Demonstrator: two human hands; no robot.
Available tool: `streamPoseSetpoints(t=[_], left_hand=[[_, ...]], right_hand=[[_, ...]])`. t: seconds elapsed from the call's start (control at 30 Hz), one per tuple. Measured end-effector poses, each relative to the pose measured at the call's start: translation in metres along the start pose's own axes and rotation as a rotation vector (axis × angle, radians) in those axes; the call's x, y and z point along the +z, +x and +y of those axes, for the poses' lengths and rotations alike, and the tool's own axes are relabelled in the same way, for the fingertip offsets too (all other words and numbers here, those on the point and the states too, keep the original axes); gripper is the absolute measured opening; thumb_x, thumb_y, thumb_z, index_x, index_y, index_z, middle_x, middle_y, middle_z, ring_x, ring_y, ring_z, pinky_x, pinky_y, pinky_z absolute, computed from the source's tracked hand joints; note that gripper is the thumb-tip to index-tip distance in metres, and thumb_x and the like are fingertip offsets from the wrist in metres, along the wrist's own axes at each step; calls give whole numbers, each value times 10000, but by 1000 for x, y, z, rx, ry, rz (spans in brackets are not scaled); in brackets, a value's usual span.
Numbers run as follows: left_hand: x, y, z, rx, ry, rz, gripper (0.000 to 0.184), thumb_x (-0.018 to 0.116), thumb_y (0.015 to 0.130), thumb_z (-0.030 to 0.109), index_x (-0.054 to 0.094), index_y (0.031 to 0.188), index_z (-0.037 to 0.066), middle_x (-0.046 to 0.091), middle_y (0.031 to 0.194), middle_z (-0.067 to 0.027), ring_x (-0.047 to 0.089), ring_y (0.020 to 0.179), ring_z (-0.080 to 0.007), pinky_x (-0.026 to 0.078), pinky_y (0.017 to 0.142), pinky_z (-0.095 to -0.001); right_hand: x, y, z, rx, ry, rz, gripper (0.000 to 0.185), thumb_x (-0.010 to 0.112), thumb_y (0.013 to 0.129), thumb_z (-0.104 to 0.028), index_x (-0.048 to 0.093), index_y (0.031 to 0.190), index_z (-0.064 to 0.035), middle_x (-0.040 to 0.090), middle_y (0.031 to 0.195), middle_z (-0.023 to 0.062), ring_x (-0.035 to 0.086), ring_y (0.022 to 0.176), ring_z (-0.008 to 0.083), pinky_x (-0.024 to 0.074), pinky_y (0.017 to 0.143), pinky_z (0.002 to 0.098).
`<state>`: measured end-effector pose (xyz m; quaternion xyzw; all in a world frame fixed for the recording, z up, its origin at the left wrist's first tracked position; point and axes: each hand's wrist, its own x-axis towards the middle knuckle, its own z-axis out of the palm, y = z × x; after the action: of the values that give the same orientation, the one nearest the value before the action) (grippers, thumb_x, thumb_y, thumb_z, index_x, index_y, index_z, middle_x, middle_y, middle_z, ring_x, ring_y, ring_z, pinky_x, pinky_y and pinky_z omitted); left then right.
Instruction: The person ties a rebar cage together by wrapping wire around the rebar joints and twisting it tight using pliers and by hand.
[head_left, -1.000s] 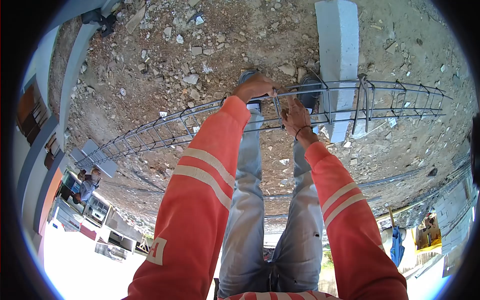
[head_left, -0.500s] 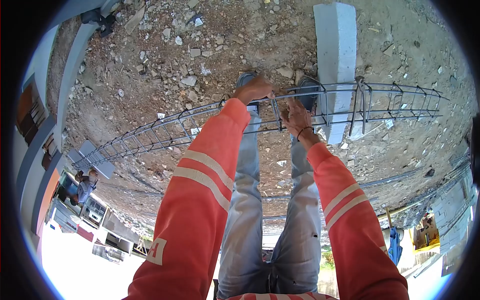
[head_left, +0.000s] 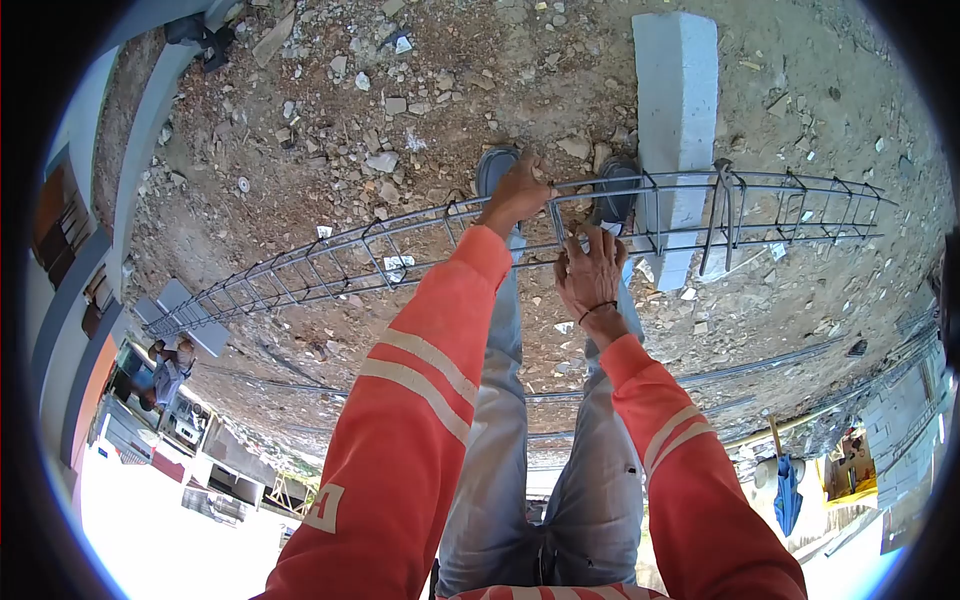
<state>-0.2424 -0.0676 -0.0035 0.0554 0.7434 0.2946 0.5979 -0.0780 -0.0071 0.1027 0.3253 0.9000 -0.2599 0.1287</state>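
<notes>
While the left hand (head_left: 517, 196) lies over the upper bars, the right hand (head_left: 590, 272) touches the lower side of the steel cage (head_left: 645, 215)

The long cage stretches across the view above rubble-strewn ground (head_left: 330, 130), crossing a pale concrete beam (head_left: 677, 120) to the right of both hands. Its far left end reaches grey slabs (head_left: 182, 315), near which another person (head_left: 172, 375) is visible.

The left hand's fingers are bent near the top of a crosswise stirrup (head_left: 556, 218); their tips are partly hidden, so whether they clamp the bar cannot be told. The right hand, with a dark band (head_left: 600, 308) at its wrist, has bent, slightly parted fingers at the lower bars, just beside the same stirrup. Whether they pinch anything is also unclear.

A hooked metal piece (head_left: 719, 225) hangs across the cage by the concrete beam's right edge. Two dark shoes (head_left: 613, 195) stand on the ground beyond the hands. Loose bars (head_left: 760, 370) lie on the ground at lower right, and a folded blue umbrella-like object (head_left: 788, 495) shows farther down.
</notes>
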Motion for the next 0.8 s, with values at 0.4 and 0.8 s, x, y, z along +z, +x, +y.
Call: streamPoseSetpoints(t=[0.4,0.8], left_hand=[[-17,-32,26,-51,24,60,186,784,783,201,708,816,35,722,757,-82,687,720,-141,519,705,-293],[0,-25,11,-1,107,170,238,795,760,247,706,812,33,720,832,-136,704,800,-270,536,747,-368]], right_hand=[[-69,35,2,-164,-208,-228,134,694,777,-226,707,873,-133,664,967,107,592,1049,323,332,1008,531],[-97,45,-10,-331,-406,-492,134,599,808,-210,707,797,-133,643,982,87,522,1142,279,320,941,592]])
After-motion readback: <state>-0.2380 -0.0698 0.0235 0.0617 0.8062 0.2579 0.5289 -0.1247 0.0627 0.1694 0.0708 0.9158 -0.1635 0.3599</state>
